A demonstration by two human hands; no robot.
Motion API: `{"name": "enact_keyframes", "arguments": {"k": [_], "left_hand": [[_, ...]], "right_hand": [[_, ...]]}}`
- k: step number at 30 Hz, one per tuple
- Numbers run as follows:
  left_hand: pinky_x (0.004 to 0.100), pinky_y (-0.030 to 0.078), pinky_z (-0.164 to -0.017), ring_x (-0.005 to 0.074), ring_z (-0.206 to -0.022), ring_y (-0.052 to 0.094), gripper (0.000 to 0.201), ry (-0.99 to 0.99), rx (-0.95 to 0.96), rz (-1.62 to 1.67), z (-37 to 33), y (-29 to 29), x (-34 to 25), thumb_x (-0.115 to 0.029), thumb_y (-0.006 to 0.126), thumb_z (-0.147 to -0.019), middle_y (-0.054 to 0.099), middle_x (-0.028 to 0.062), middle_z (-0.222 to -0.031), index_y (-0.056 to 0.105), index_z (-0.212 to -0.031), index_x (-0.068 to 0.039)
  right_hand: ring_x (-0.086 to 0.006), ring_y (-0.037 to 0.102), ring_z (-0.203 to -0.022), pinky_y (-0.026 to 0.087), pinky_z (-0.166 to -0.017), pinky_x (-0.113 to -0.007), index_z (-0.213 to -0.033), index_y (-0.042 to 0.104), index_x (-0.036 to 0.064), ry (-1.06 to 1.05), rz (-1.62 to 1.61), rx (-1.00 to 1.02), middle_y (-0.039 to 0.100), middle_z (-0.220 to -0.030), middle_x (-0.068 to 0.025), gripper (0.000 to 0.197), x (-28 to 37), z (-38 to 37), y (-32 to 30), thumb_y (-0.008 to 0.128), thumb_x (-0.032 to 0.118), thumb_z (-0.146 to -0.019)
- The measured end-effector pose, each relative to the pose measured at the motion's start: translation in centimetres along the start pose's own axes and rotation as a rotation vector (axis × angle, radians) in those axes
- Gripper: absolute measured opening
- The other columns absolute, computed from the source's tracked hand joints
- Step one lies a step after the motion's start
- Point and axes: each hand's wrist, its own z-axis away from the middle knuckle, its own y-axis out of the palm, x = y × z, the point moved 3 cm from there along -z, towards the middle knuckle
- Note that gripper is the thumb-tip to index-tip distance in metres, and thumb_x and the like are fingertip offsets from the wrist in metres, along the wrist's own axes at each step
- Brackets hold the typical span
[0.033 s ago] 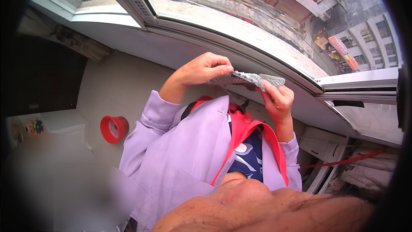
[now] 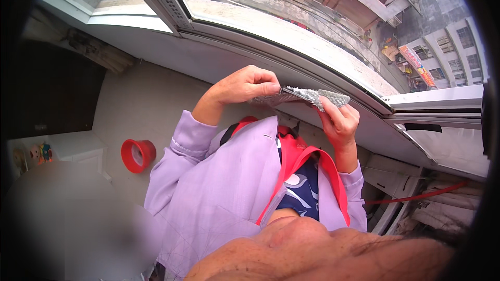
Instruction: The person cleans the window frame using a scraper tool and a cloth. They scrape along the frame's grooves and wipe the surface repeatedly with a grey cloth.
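In front of my chest, below the window sill, I hold a grey, fuzzy cloth pad [image 2: 308, 94] with a pale, shaggy edge. My left hand [image 2: 244, 86] is closed, thumb against bent fingers, at the pad's left end. Behind that hand a stretch of the grey cloth hangs down, partly hidden. At the other end, my right hand [image 2: 339, 120] pinches the pad between thumb and fingers, and its right part sticks out past them. A thin dark edge runs along the pad near my left fingertips.
A sliding window with a white frame [image 2: 239, 54] curves across just beyond my hands, a street far below it. On the floor to the left stands a red bucket [image 2: 139, 156]. A white cabinet [image 2: 78, 148] is farther left; folded fabric [image 2: 442, 208] lies at the right.
The pad and my right hand have shifted slightly right. My left hand has dropped a little, its fingertips slightly farther left along the pad. Both hands keep their grip.
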Motion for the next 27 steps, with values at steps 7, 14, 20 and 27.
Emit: {"name": "enact_keyframes", "arguments": {"k": [7, 14, 20, 27], "left_hand": [[0.0201, 0.043, -0.065, 0.0033, -0.073, 0.052, 0.014, 0.200, -0.307, 0.112, 3.1, -2.7, 1.5, -0.011, 0.071, -0.087, 0.058, -0.0043, -0.077, 0.061, -0.089, -0.002], [0.0192, 0.044, -0.069, 0.0050, -0.078, 0.051, 0.012, 0.315, -0.497, -0.009, 4.8, -4.9, -0.9, -0.006, 0.066, -0.090, 0.055, -0.0019, -0.079, 0.055, -0.089, -0.002], [0.0233, 0.047, -0.067, 0.0094, -0.079, 0.058, 0.017, 0.575, -0.670, -0.037, 6.3, -5.6, -1.5, 0.010, 0.063, -0.081, 0.063, 0.0031, -0.085, 0.061, -0.093, -0.001], [0.0256, 0.045, -0.062, 0.0155, -0.075, 0.056, 0.023, 0.587, -0.416, -0.388, 8.8, -6.5, -1.8, 0.017, 0.059, -0.060, 0.064, 0.0109, -0.107, 0.065, -0.071, -0.003]], "right_hand": [[-0.0248, 0.047, -0.053, 0.042, -0.051, -0.036, -0.108, 0.070, 0.0062, -0.072, 0.020, 0.138, 0.049, -0.061, -0.0071, 0.039, 0.4, -2.2, 1.0, 0.075, 0.004, -0.070], [-0.0311, 0.060, -0.068, 0.049, -0.061, -0.038, -0.118, 0.063, 0.0029, 0.081, -0.218, 0.435, 0.060, -0.077, -0.0140, 0.037, 1.4, -4.4, 3.1, 0.064, -0.005, -0.081], [-0.0270, 0.063, -0.072, 0.052, -0.062, -0.034, -0.115, 0.068, 0.0107, -0.167, -0.052, 0.311, 0.066, -0.094, -0.0118, 0.045, 1.9, -5.7, 5.4, 0.066, -0.003, -0.072], [-0.0238, 0.063, -0.073, 0.053, -0.064, -0.033, -0.105, 0.073, 0.0130, -0.100, 0.035, 0.018, 0.066, -0.097, -0.0117, 0.042, 1.6, -5.8, 7.7, 0.067, -0.003, -0.067]]}}
